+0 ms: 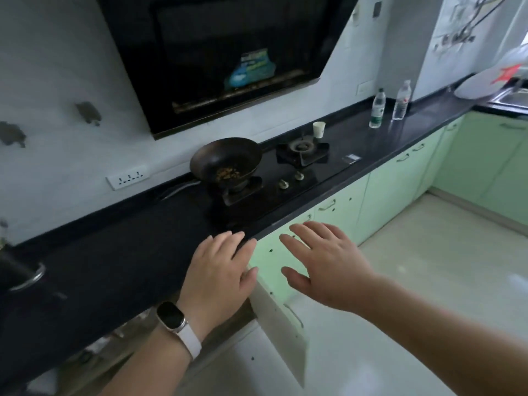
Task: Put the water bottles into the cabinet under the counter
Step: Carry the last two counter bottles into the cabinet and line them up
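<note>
Two water bottles stand upright on the black bench [114,252], far along it to our right and close to the back wall. The green-label bottle [377,110] is on the left and the red-label bottle [401,101] just beside it, the two apart from each other. Both are well away from our hands.

Our left hand [221,270], with a watch [171,317] on its wrist, lies palm down over the front edge of the bench. Its fingers [225,241] are straight, slightly spread and hold nothing. We cannot tell whether it touches the bench.

Our right hand [323,267] is just beside it, out in front of the green cabinets [391,190] under the bench, palm down. Its fingers [314,232] are wide apart and hold nothing as well.

Below our hands one cabinet door [281,324] stands swung out from the bench front. The inside behind it is too dark to make out.

Between hands and bottles sits a black stove [285,178]. A dark wok [225,162] with brown bits in it rests on the left burner, and a paper cup [319,129] stands behind the right burner. A black hood [223,52] hangs above, a socket strip [127,177] is on the wall at left, and a steel sink [511,98] shows at far right.
</note>
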`<state>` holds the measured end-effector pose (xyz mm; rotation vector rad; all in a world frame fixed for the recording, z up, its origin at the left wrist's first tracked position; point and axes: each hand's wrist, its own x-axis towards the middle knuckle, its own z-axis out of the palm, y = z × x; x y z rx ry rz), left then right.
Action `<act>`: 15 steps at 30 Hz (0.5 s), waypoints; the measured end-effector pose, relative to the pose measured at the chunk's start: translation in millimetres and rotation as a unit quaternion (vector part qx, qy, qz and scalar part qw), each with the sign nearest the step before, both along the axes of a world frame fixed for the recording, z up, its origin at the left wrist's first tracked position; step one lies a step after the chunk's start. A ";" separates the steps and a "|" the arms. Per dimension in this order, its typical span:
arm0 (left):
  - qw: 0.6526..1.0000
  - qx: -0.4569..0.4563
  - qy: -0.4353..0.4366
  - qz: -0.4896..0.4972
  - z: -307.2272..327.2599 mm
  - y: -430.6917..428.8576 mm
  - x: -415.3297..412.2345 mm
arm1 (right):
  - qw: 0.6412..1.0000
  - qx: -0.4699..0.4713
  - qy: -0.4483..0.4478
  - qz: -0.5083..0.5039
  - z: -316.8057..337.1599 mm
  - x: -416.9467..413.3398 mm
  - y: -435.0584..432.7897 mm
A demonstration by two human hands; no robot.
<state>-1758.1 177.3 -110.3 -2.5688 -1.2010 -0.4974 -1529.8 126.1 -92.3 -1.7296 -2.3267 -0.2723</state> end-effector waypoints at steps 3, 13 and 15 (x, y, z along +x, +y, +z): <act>0.999 0.010 0.007 -0.031 8.0 16.2 78.5 | 0.999 0.012 0.015 -0.037 3.4 74.5 5.1; 0.989 0.039 -0.006 -0.145 22.9 45.4 314.9 | 0.988 0.065 0.029 -0.134 10.8 305.4 -17.9; 0.984 0.048 -0.012 -0.173 26.3 50.2 352.3 | 0.985 0.068 0.032 -0.158 9.4 339.5 -24.6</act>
